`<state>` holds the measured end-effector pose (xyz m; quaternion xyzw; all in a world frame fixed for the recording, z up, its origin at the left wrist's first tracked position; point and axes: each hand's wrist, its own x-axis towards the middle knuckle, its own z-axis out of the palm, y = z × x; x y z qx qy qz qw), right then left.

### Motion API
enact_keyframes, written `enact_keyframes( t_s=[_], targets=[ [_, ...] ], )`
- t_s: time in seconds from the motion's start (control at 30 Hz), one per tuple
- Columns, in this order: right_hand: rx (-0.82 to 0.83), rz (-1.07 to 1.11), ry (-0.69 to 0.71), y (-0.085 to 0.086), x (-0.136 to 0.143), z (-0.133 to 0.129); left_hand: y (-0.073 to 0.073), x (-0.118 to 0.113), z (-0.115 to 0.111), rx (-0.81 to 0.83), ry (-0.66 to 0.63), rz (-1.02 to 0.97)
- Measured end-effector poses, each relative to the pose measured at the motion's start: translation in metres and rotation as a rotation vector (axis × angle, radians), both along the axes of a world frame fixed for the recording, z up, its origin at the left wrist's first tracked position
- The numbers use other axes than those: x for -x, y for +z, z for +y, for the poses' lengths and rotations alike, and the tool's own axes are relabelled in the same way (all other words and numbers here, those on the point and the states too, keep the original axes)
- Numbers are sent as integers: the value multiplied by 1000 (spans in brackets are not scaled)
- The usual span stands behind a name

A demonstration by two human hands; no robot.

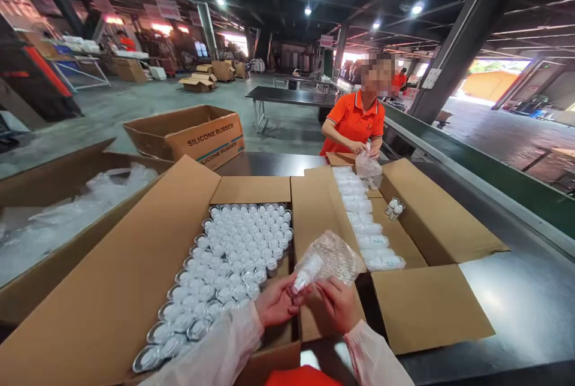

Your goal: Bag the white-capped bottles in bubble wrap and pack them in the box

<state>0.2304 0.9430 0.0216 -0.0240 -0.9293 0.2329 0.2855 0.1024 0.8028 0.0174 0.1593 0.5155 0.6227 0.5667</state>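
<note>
Grip the bottle [303, 280] in closely curled left hand [279, 302]; pinch bubble bag [339, 255] with nearly closed right hand [340, 302]; slide in straight.

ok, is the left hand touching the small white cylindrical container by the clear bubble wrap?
Touching. The head view shows the left hand gripping the container at its near end.

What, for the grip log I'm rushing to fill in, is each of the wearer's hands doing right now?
Left hand: closed on the end of a white container.
Right hand: closed, fingers pinching the bubble-wrap bag near its edge.
</note>
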Motion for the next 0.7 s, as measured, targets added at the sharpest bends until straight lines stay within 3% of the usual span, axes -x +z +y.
enact_keyframes(
  t_s=[0.1,0.13,0.27,0.33,0.47,0.63,0.7],
  targets=[
    [75,104,-17,4,1,-6,2,-14,2,-209,164,-383],
    [86,129,-20,6,2,-9,3,-19,4,-236,186,-411],
    [-37,153,26,11,6,-18,7,-26,10,-55,85,-171],
    [-113,149,56,13,7,-21,6,-22,11,20,70,-224],
    [-156,146,34,14,5,-27,-2,-22,14,-22,226,-391],
    [-181,167,91,11,7,-43,1,-36,20,-100,361,-46],
    [-180,177,105,10,9,-48,9,-37,21,-90,400,-48]
  ],
)
